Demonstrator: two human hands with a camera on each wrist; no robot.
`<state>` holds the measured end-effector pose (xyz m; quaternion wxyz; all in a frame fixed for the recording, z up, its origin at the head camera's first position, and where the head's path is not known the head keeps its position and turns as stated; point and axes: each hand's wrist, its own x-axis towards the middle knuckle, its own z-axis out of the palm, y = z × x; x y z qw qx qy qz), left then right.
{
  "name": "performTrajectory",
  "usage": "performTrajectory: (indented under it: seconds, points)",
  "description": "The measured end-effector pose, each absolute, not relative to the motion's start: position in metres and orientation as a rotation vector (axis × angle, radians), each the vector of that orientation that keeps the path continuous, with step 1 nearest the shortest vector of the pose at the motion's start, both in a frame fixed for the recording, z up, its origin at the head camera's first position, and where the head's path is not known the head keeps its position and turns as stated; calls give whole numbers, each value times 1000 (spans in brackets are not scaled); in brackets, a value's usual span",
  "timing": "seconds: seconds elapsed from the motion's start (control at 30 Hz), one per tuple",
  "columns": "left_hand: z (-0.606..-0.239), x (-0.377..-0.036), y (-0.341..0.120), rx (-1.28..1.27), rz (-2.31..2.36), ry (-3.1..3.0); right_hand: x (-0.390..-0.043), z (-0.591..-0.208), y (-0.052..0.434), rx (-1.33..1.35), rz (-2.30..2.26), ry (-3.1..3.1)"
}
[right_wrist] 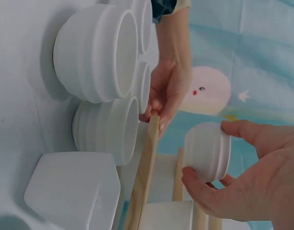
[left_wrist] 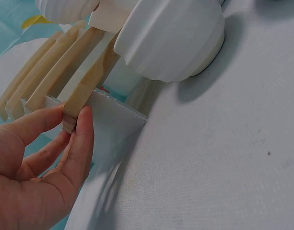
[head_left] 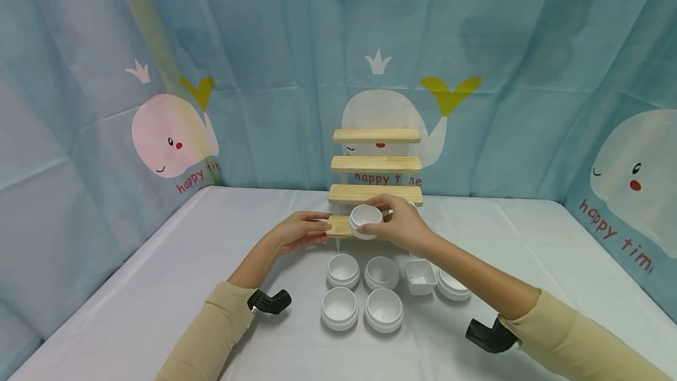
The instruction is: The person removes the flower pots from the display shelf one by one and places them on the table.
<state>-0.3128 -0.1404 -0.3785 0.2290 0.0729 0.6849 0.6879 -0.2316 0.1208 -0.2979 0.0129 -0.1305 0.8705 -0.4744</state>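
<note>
The right hand (head_left: pixel 399 223) pinches a small white ribbed bowl (head_left: pixel 365 220) by its rim and wall; it looks light, rigid and smooth. The left hand (head_left: pixel 296 233) clamps the wooden step shelf (head_left: pixel 376 164)'s lowest board.

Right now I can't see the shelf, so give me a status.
Right hand holds white bowl over bottom shelf. Left hand steadies that shelf's end. Nothing in the way.
</note>
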Motion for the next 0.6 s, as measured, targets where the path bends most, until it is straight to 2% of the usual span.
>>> performTrajectory:
  seconds: [0.6]
  points:
    - [-377,-310,-140,188,1901,1889,-216,-294,141,-447,-1498,2674]
